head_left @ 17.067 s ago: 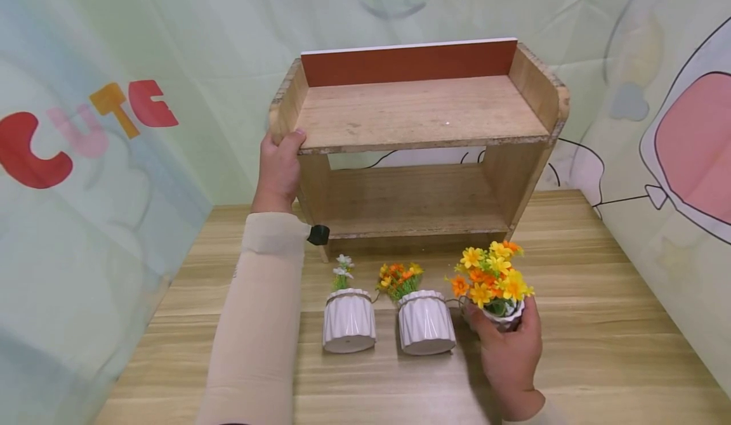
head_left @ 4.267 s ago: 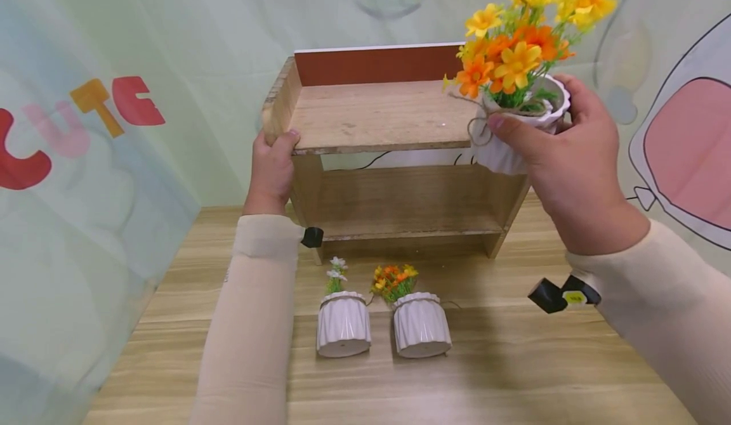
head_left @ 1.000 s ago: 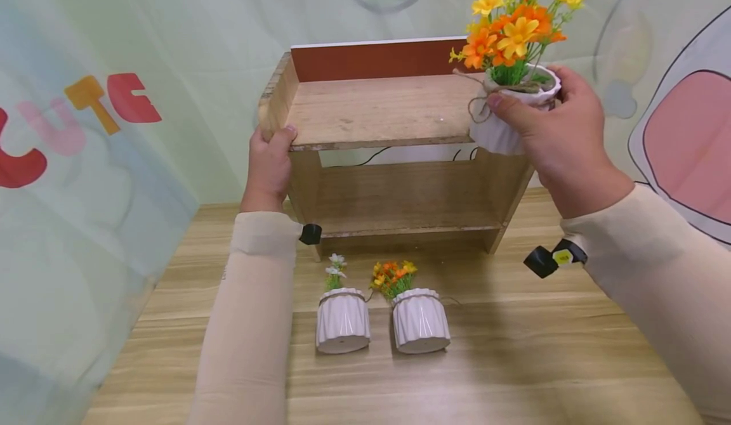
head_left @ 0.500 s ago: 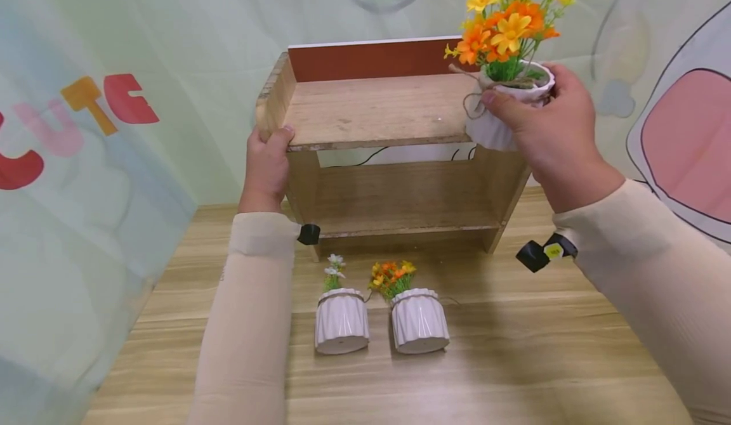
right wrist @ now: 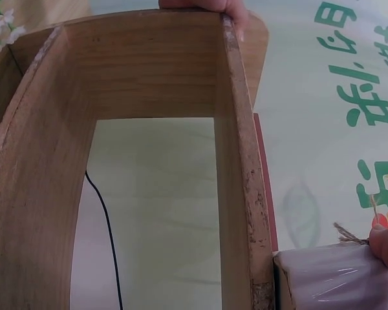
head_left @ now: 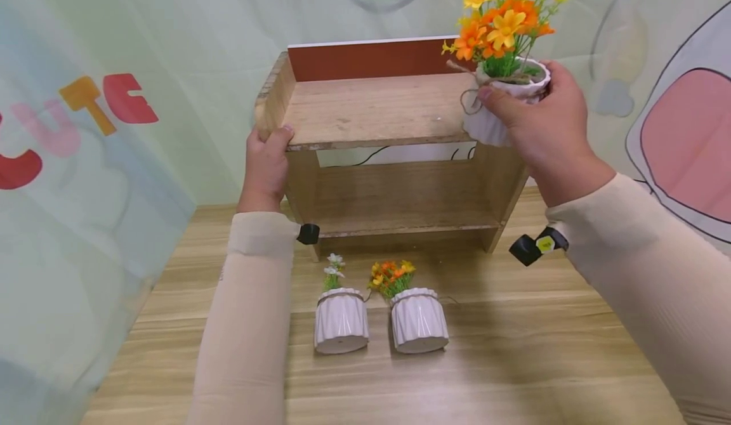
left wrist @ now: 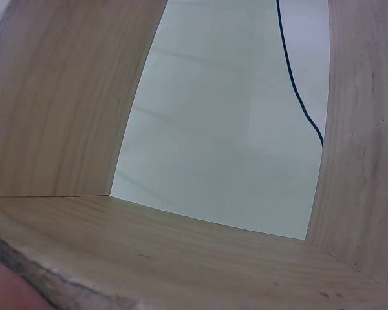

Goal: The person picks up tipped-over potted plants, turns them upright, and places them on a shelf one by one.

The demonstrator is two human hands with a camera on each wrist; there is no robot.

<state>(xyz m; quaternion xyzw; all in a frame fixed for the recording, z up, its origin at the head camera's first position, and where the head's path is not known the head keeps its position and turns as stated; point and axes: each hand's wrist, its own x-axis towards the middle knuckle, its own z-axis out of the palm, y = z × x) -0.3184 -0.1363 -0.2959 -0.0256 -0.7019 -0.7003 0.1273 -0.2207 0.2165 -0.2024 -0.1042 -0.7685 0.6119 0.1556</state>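
Note:
In the head view my right hand [head_left: 551, 124] grips a white fluted flowerpot [head_left: 485, 120] of yellow and orange flowers. It is upright at the right end of the wooden shelf unit's [head_left: 371, 111] upper board, overlapping the front edge. In the right wrist view, the pot [right wrist: 336, 278] is beside that edge; whether it touches the board I cannot tell. My left hand [head_left: 267, 168] grips the unit's left side, thumb on the upper board. Two more white pots, one with white flowers [head_left: 341, 323] and one with orange flowers [head_left: 419, 323], lie on their sides in front.
The shelf unit stands on a wood-grain table [head_left: 365, 387]. Behind it hangs a printed cloth backdrop [head_left: 228, 44]. The lower board [head_left: 400, 200] is below the upper one. A thin dark line shows through the unit's open back.
My right hand has lifted the pot from the table to the upper board's right end. Over the last second it has shifted slightly left. My left hand keeps its grip.

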